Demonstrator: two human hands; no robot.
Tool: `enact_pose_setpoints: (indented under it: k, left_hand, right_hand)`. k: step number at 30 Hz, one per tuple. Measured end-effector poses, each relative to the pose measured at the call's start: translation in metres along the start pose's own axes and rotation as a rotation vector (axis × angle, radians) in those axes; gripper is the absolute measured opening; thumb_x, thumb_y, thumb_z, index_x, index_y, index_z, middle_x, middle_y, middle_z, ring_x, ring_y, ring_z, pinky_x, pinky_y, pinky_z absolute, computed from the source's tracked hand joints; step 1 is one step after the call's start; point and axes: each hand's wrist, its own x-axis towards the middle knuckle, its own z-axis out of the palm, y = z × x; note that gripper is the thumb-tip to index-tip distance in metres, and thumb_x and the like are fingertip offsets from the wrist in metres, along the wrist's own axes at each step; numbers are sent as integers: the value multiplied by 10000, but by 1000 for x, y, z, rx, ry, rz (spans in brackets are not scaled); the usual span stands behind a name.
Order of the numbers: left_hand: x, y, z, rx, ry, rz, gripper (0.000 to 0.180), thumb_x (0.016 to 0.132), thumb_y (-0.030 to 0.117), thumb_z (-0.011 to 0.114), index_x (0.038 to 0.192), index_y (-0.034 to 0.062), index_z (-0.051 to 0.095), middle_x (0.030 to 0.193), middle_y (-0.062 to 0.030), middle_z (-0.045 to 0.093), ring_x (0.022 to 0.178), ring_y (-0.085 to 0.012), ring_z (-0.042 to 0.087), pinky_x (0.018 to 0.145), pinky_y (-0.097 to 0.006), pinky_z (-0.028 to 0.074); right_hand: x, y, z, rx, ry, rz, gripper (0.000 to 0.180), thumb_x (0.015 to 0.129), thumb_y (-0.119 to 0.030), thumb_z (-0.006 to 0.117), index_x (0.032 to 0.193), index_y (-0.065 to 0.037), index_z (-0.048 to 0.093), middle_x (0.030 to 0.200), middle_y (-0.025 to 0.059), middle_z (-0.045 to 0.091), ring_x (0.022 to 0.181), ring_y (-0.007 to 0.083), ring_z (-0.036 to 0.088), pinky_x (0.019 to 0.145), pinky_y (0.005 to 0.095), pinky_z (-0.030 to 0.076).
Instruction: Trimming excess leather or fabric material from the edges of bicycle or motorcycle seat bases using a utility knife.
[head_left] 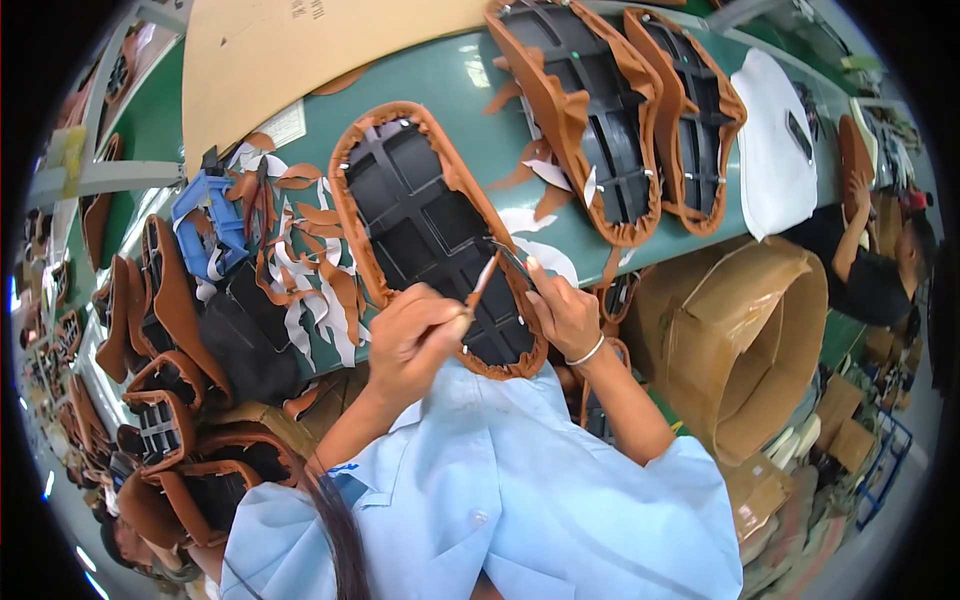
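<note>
A long, rounded black plastic panel (pixel 405 190) with a ribbed underside lies in front of me, brown leather-like cover material folded over its rim. My left hand (pixel 415 335) is closed over the panel's near left side, pinching a narrow strip of the brown cover (pixel 484 278) that stands up from it. Opposite, my right hand (pixel 562 312) grips a slim dark metal tool, apparently snips (pixel 508 258). Its tip is close to the strip's upper end. The tool's handle is mostly hidden by my fingers.
Brown and white offcuts (pixel 325 285) and a blue plastic holder (pixel 210 225) lie left on the green table (pixel 420 85). Two more covered panels (pixel 600 120) lie far right. An open cardboard box (pixel 735 340) stands at right. Stacked covered parts (pixel 160 430) are at left; a person (pixel 880 250) is far right.
</note>
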Motion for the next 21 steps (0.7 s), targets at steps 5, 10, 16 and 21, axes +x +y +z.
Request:
enact_pose_setpoints:
  k: [5, 10, 16, 21]
  left_hand:
    - [-29, 17, -40, -13, -116, -48, 59, 779, 54, 629, 792, -3, 624, 673, -58, 552, 585, -173, 500, 564, -280, 397]
    - [-60, -10, -65, 576, -376, -471, 102, 779, 172, 637, 792, 72, 654, 696, -90, 588, 634, -266, 580, 579, -345, 443]
    - [-37, -29, -8, 419, -386, -268, 110, 791, 81, 623, 889, 39, 652, 826, -103, 610, 779, -284, 603, 683, -357, 481]
    - [13, -78, 86, 474, -470, 89, 182, 801, 44, 579, 976, 13, 618, 915, -106, 591, 869, -281, 558, 757, -363, 457]
  right_hand:
    - [-40, -2, -1, -138, -199, 74, 539, 822, -150, 630, 1337, -197, 476, 645, 61, 492, 473, 245, 514, 450, 346, 422]
    - [-60, 8, -8, 234, 49, 437, 599, 846, -161, 624, 1364, -29, 356, 913, 153, 621, 756, 276, 635, 676, 320, 505]
    - [-110, 23, 31, 529, 4, 620, 668, 772, -139, 672, 1338, -13, 339, 1083, 128, 567, 963, 229, 572, 816, 328, 455]
    - [-28, 47, 16, 446, 250, 684, 522, 786, -127, 665, 1238, -9, 432, 957, 162, 603, 822, 270, 605, 728, 344, 473]
